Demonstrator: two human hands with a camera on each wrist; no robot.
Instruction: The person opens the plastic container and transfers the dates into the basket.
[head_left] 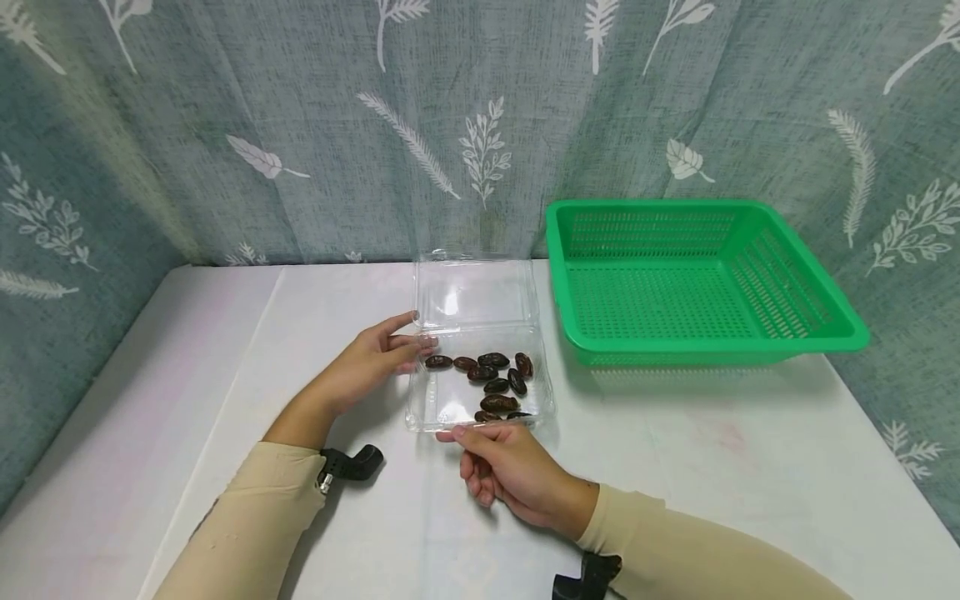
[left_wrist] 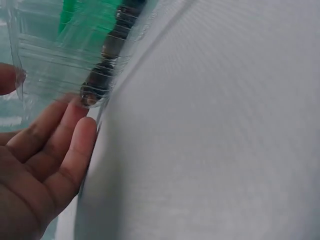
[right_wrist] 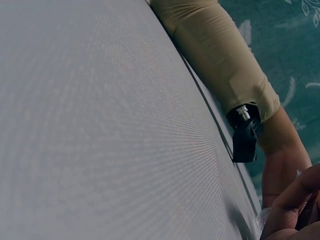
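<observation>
A clear plastic clamshell box [head_left: 444, 390] lies open on the table, its lid [head_left: 480, 292] folded back towards the curtain. Several dark brown dates [head_left: 498, 403] sit in its base, mostly on the right half. My left hand [head_left: 371, 358] holds the box's left side near the hinge; in the left wrist view its fingers [left_wrist: 82, 137] are against the ribbed wall. At the front rim, my right hand [head_left: 517, 475] pinches the edge between thumb and index finger, with its other fingers curled below. Only part of that hand shows in the right wrist view.
A green plastic basket [head_left: 708, 344] with perforated walls stands to the right of the box. White cloth [head_left: 675, 475] covers the table. A grey-green leaf-patterned curtain [head_left: 315, 108] hangs behind. Black straps or mounts [head_left: 352, 463] sit at both wrists.
</observation>
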